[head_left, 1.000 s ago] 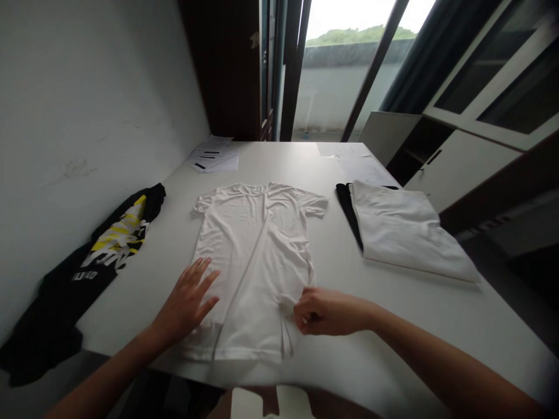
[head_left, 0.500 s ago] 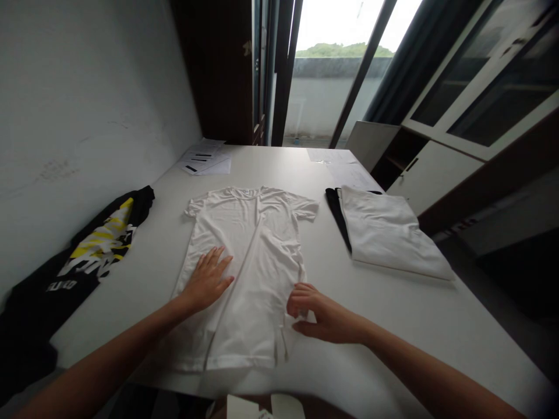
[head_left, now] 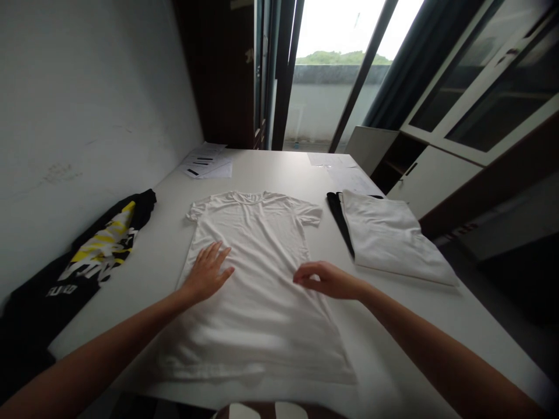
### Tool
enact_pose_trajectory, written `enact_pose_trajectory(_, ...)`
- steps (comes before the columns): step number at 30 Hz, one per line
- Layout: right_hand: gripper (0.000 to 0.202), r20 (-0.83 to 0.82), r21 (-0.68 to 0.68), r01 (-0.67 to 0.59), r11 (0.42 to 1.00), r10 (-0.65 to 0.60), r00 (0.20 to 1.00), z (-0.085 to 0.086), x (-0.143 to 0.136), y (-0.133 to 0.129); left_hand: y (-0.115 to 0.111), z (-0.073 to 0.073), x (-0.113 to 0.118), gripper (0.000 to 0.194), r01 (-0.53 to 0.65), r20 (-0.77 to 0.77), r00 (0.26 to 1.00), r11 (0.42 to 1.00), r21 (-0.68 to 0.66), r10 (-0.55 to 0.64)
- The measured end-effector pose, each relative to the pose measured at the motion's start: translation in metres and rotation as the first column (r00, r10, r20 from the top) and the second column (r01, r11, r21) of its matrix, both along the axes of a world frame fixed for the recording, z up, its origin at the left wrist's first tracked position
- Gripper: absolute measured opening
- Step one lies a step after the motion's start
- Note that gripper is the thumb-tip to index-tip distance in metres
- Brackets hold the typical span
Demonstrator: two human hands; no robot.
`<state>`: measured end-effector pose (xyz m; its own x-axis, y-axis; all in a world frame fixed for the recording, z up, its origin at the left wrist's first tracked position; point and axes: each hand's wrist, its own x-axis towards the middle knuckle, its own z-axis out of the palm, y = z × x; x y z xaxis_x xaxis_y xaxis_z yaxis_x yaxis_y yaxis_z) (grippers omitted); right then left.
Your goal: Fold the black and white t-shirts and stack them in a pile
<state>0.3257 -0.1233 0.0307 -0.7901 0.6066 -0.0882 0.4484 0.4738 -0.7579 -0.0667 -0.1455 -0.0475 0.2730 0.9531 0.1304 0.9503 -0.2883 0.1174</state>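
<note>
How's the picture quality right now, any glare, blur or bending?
Head view: window blown out to white; soft glare on the far table; shirt hem smeared; right foreground dim; wide-angle stretch toward the edges.

Pale wall (head_left: 87,105), bright window (head_left: 327,93)

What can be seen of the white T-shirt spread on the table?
The T-shirt is thin-looking, with a round neck and short sleeves. It lies nearly flat, collar away from the person, creased across the body. The left hand rests spread on it; the right hand's fingers are at its side edge.
</note>
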Motion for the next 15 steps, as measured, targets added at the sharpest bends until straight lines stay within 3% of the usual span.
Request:
enact_pose_trajectory(1, 0.031, -0.024, 0.131, 0.112, 0.985, -0.11, 0.994, -0.01, -0.007, 0.016, 0.012, 0.002, 0.001, 0.061, -0.017, -0.008, 1.0, 1.0, 0.005, 0.017)
enact_pose_trajectory(3, 0.033, -0.048, 0.346, 0.267, 0.899, -0.267, 0.962, -0.034, -0.021, 0.052, 0.038, 0.003, 0.003, 0.062, -0.079, -0.031, 0.996, 0.997, 0.003, 0.079)
enact_pose_trajectory(6, 0.046, 0.076, 0.514, 0.369, 0.775, -0.469, 0.88, -0.065, -0.04, 0.106, 0.081, 0.0, -0.001, 0.068, -0.247, -0.038, 0.969, 0.965, -0.083, 0.245)
enact_pose_trajectory(10, 0.054, 0.247, 0.58, 0.387, 0.717, -0.608, 0.754, -0.085, -0.054, 0.165, 0.125, -0.009, -0.011, 0.078, -0.403, -0.035, 0.914, 0.896, -0.185, 0.404)
enact_pose_trajectory(15, 0.061, 0.324, 0.545, 0.403, 0.736, -0.627, 0.708, -0.092, -0.048, 0.215, 0.156, -0.021, -0.017, 0.083, -0.44, -0.038, 0.897, 0.882, -0.169, 0.441)
